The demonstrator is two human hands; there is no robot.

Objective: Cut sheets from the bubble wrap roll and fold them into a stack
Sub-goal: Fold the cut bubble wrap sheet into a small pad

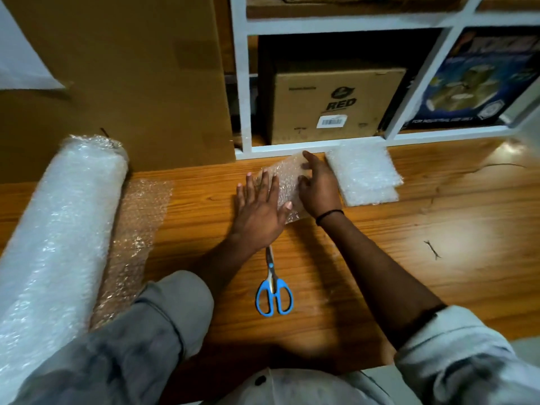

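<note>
Bubble wrap sheet (287, 178) lies far-centre on the surface (409, 229). Left hand (258, 209) is flat with fingers straight, pressing the sheet. Right hand (320, 187) is on the sheet's right edge, fingers bent; grip unclear. Folded stack (365, 176) sits just right, roll (58, 223) at left, scissors (273, 285) near.

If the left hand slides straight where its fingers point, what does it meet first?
Flat on the bubble wrap sheet, the left hand would probably reach the white shelf rail first.

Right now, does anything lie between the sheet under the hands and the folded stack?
Nothing visible does. The sheet lies just left of the stack; only the right hand on it is between them.
</note>
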